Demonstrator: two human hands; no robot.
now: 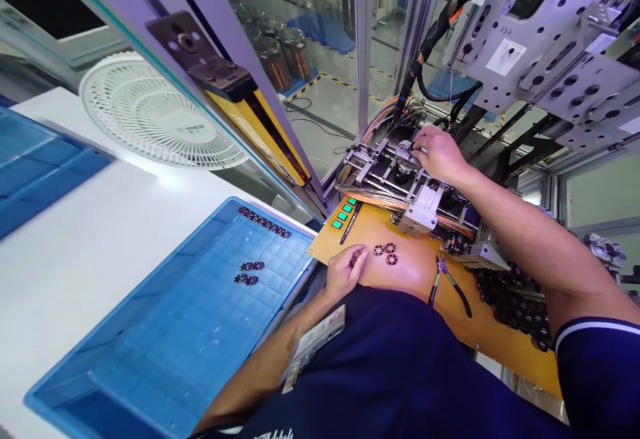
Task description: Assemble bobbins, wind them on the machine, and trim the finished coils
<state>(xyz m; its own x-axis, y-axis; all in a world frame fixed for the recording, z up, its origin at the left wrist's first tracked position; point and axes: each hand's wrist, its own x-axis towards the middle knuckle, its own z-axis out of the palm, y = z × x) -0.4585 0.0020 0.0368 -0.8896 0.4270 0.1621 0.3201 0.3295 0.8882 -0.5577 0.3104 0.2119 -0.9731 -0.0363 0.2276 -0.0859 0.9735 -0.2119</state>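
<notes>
My right hand (pixel 438 152) reaches into the machine, its fingers pinched at a round metal fixture (pixel 404 167). What lies between those fingertips is too small to make out. On the orange panel (pixel 325 242) rests my left hand (pixel 345 271), with its fingers curled in and the inside of its grip hidden. Just right of it lie three small dark ring-shaped cores (pixel 391 260) with copper-coloured marks, apart from the hand. Diagonal cutters (pixel 443 279) lie farther right with their handles spread. A dark pen-like stick (pixel 351 223) is beside the green buttons (pixel 342 216).
A blue tray (pixel 165 319) on the white table (pixel 55 239) holds a row of similar cores (pixel 263 222) and several more. A white fan (pixel 160 112) stands behind it. Metal plates (pixel 525 46) hang at upper right; black round parts (pixel 515 302) line the panel's right side.
</notes>
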